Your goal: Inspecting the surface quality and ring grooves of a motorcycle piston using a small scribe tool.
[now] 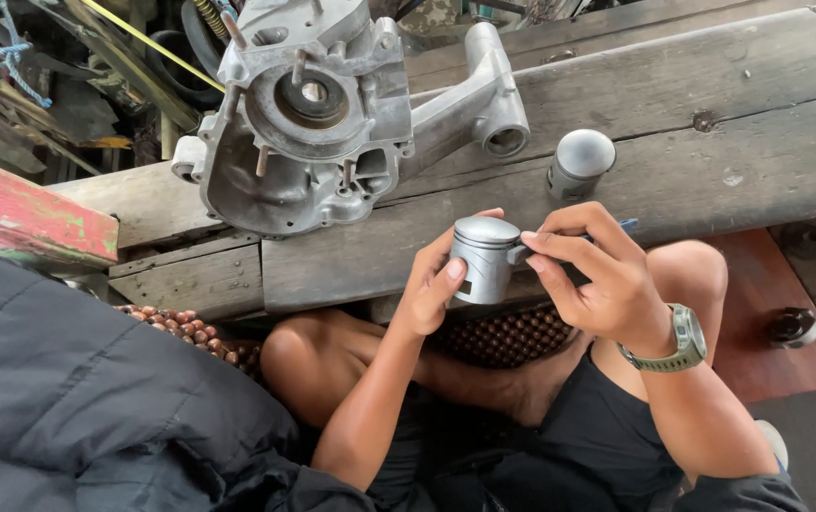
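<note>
A person seated cross-legged is wearing black shorts and a dark quilted jacket, its padded grey-black panels stitched in broad bands and filling the lower left of the view from the head camera. Both forearms are showing bare below the sleeves, the dark cuffs bunching near the elbows at the bottom edge. On the right wrist the person is wearing a chunky wristwatch with a rounded metal-grey case and a ribbed olive-green strap. The knees and one foot are showing bare, with no shoe or sock on it. No rings or gloves are appearing on the fingers.
</note>
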